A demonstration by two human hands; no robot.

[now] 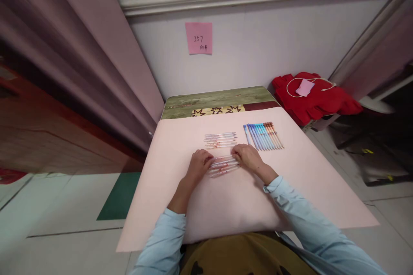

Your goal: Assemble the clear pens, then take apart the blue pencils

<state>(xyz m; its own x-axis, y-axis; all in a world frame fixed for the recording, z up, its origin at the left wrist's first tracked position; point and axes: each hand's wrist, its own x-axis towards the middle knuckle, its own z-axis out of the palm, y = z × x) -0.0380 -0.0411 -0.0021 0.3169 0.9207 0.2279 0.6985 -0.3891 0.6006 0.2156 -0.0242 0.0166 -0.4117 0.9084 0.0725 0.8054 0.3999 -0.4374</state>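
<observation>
A bundle of several clear pens (223,166) lies crosswise on the pink sheet (316,189). My left hand (200,164) curls its fingers on the bundle's left end. At the right end my right hand (248,157) does the same, so the pens are pressed between both hands. A second group of clear pens (220,139) lies just beyond, untouched. To the right sits a row of several blue and orange pens (263,135), side by side.
The pink sheet covers a small table (219,99) whose far green patterned end stands against a white wall with a pink sticky note (198,38). A red garment (314,96) lies on a seat at right. A curtain (80,60) hangs left.
</observation>
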